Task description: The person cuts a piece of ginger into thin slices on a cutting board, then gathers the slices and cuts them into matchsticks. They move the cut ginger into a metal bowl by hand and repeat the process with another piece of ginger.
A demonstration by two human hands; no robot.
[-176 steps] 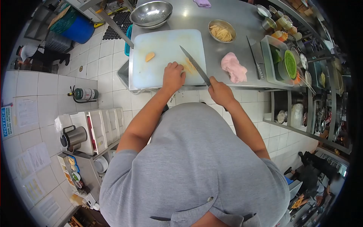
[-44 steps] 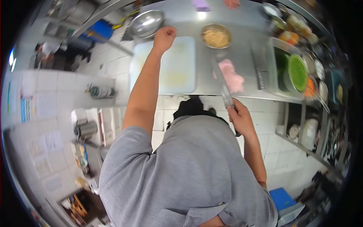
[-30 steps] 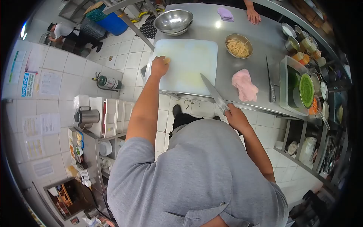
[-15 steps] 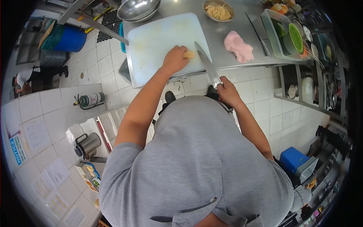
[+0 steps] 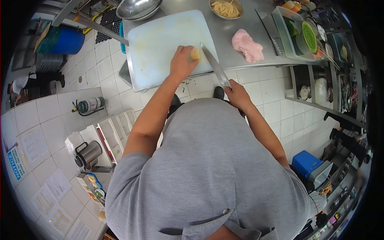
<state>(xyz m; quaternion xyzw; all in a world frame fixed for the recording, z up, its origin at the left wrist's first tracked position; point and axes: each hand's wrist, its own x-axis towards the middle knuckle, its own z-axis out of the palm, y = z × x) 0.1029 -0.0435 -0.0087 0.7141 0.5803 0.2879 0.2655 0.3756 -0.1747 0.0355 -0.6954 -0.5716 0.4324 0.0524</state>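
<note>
The left hand [image 5: 182, 64] has its fingers closed on a small pale-yellow chunk of food [image 5: 195, 54] near the 4 o'clock corner of the white plastic cutting board [image 5: 160, 40], covering its left side. The right hand [image 5: 237, 94] is clamped on a long steel kitchen knife [image 5: 214, 66], whose blade lies just beside the chunk. On the stainless steel bench [image 5: 248, 22], a crumpled pink cloth [image 5: 248, 46] lies at the chunk's 3 o'clock and a small metal bowl of pale shreds [image 5: 226, 7] at 1 o'clock.

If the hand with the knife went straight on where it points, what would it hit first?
Probably the yellow piece that the left hand holds on the cutting board; the knife in the right hand lies close beside it.
</note>
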